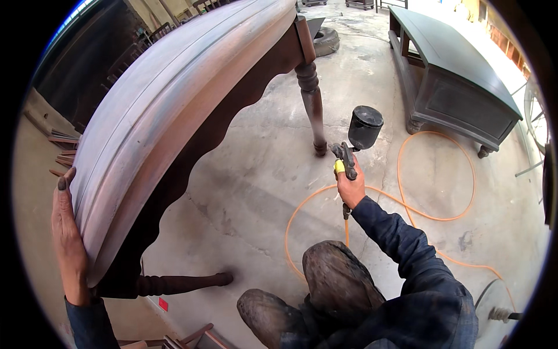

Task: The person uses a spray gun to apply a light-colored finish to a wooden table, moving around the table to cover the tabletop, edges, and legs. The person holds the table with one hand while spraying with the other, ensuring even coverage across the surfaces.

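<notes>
A wooden table (168,110) with a pale, whitish top edge, a dark wavy apron and turned legs fills the left side, tilted. My left hand (68,238) holds the table's left end, its fingers lying along the edge, one fingertip dark with stain; some fingers are partly hidden. In my right hand (352,187) is a spray gun (347,161) with a black paint cup (365,128) and a yellow part by the fingers. It is held out over the floor, apart from the table, near a table leg (310,102). An orange hose (347,230) hangs from its handle.
The orange hose loops across the concrete floor (256,192). A dark low cabinet (465,96) stands at the far right. A tire (326,42) lies beyond the table. Wooden pieces (200,333) are at the lower left, and a round metal disc (493,308) is at the lower right.
</notes>
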`<state>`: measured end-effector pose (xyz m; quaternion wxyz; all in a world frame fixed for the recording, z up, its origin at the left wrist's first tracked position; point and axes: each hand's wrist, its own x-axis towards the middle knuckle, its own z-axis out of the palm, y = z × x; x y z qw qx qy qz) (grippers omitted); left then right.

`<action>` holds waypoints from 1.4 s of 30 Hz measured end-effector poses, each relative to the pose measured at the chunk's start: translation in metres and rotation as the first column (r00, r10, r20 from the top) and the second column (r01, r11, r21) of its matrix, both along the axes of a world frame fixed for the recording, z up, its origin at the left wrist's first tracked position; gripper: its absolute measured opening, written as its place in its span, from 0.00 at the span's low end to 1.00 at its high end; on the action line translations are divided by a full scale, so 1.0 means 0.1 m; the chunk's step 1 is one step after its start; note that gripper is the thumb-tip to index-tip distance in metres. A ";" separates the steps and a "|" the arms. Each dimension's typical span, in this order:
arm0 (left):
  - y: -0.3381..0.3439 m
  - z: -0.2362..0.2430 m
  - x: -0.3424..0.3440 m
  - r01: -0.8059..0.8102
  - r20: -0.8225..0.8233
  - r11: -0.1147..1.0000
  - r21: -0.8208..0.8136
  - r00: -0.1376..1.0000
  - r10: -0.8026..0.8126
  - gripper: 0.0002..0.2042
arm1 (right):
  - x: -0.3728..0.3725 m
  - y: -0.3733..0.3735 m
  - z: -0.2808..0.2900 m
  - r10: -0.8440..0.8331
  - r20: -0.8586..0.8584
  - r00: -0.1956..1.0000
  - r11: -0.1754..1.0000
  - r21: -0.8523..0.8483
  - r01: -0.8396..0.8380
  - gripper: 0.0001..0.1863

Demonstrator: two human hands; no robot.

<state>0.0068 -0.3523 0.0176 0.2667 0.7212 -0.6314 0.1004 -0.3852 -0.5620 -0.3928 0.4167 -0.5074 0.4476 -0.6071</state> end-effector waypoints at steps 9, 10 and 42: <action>-0.05 -0.10 0.05 -0.058 0.104 0.996 -0.066 0.992 0.065 0.31 | 0.12 -0.01 1.02 -0.086 -0.132 0.987 0.923 -0.383 0.030 0.26; -0.06 -0.09 0.08 -0.056 0.116 0.996 -0.063 0.991 0.063 0.32 | 0.14 -0.03 1.04 -0.104 -0.150 0.983 0.912 -0.409 0.033 0.27; -0.05 -0.18 0.21 -0.189 0.203 0.977 -0.099 0.957 0.206 0.35 | 0.29 -0.24 -0.07 -0.017 -0.261 0.965 0.996 -0.088 -0.006 0.24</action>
